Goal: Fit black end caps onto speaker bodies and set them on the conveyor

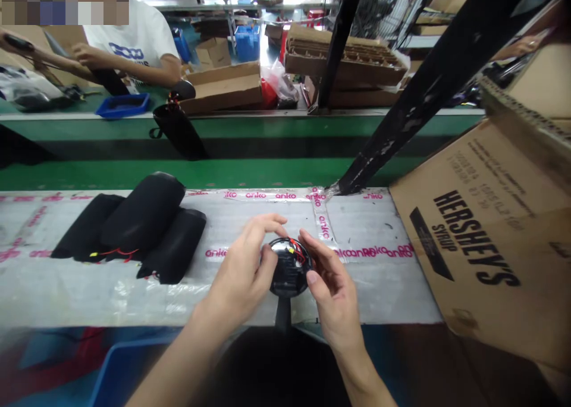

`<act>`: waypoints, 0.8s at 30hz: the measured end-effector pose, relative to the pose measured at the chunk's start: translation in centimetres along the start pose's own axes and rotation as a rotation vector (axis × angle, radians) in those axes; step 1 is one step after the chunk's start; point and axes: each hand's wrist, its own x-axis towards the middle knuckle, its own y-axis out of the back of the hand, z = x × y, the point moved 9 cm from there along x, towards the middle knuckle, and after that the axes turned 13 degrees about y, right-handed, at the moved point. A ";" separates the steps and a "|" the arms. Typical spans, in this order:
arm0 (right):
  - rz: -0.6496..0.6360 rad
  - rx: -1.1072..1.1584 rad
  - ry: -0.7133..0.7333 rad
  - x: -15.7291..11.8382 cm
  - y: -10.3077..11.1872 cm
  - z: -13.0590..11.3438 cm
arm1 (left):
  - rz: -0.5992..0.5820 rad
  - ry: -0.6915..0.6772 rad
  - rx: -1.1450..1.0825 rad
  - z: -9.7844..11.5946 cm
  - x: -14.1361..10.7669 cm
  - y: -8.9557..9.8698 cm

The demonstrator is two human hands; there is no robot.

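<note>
Fingers half-curled, left hand (244, 270) and right hand (335, 285) clasp a seemingly half-assembled case (285, 281), wires (298, 251) exposed; three piled cylinders (141, 212) also show wires.

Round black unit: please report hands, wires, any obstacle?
Left hand, right hand: at opposite sides of round black unit. Red wires visible inside. No obstacle seen; carton apart, at right.
</note>
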 end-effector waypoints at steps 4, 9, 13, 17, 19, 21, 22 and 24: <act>-0.045 0.007 0.007 0.3 -0.1 -0.1 | -0.043 -0.231 0.278 1.9 -0.3 -0.5; -0.076 -0.032 0.007 0.5 -0.2 -0.2 | -0.062 -0.354 0.408 3.2 0.0 -0.2; -0.071 -0.047 -0.007 0.4 -0.2 -0.1 | -0.003 -0.431 0.512 4.2 0.0 0.1; -0.070 -0.078 0.008 0.3 -0.2 -0.2 | -0.013 -0.474 0.597 4.9 0.1 -0.4; -0.071 -0.103 0.008 0.1 -0.1 -0.1 | -0.027 -0.464 0.662 4.9 0.1 -0.8; -0.066 -0.128 0.014 0.0 -0.1 0.0 | -0.045 -0.473 0.702 4.7 -0.1 -1.2; -0.063 -0.136 0.026 0.0 0.0 -0.1 | -0.065 -0.477 0.701 4.5 -0.2 -1.4; -0.056 -0.147 0.066 0.0 -0.1 -0.3 | -0.121 -0.461 0.657 4.0 -0.5 -1.7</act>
